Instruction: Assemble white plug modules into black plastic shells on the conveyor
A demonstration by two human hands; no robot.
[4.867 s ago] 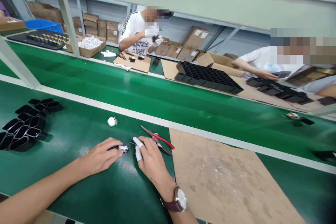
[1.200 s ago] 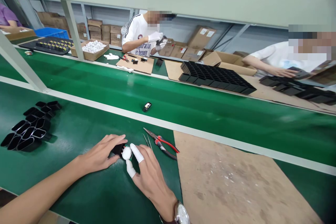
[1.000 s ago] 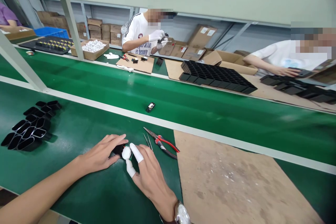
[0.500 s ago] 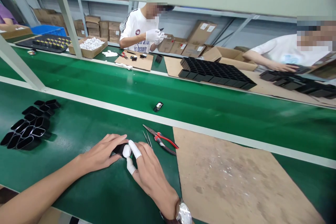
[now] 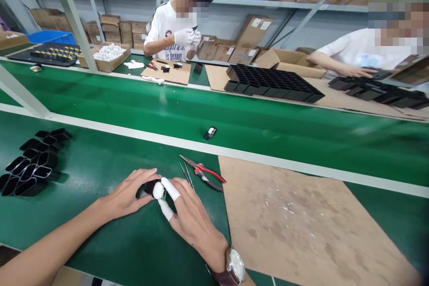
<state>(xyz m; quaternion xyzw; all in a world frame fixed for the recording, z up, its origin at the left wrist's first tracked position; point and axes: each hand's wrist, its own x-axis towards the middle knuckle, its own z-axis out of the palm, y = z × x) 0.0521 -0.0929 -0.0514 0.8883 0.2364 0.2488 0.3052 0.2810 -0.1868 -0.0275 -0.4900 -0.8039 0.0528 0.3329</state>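
My left hand (image 5: 132, 192) is closed around a small black plastic housing (image 5: 149, 187), thumb below and fingers above. At the housing's right end, my right hand (image 5: 186, 208), with white finger cots on thumb and index finger, pinches a white rounded part (image 5: 158, 191) with a green edge like a circuit board. The white part sits at the housing's mouth; how deep it goes inside is hidden. Just beyond my right hand lie tweezers (image 5: 187, 174) and long-nose pliers (image 5: 203, 173) with red and black handles.
Several black housings (image 5: 31, 165) stand at the left. A stained cardboard sheet (image 5: 311, 219) covers the bench at right. Past the white rail (image 5: 140, 136), a black piece with white inside (image 5: 210, 132) lies on the green belt (image 5: 150, 107). Two co-workers sit across, beside rows of black housings (image 5: 271, 82).
The piece on the belt has shifted right. The view has tilted slightly. Both my hands keep their hold, and more of the green edge shows beside the white part.
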